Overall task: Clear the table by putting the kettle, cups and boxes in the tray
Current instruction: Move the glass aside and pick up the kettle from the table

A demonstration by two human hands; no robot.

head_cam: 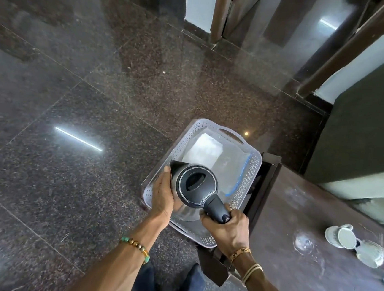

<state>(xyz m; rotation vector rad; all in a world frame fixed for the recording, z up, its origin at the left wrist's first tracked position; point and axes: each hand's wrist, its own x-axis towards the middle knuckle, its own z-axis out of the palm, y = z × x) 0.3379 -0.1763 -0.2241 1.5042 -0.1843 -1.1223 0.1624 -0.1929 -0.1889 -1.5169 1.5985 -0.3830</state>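
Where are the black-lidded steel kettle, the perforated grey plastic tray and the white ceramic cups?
Black-lidded steel kettle (197, 185): head view, lid.
Perforated grey plastic tray (251, 171): head view, right wall.
White ceramic cups (346, 237): head view, left cup's inside.

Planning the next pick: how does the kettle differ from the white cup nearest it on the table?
The kettle is dark with a steel body; the white cup is pale all over. The kettle is gripped by the left hand and right hand over the tray; the white cup sits untouched on the table. The kettle looks much larger than the white cup. Both have a side handle.
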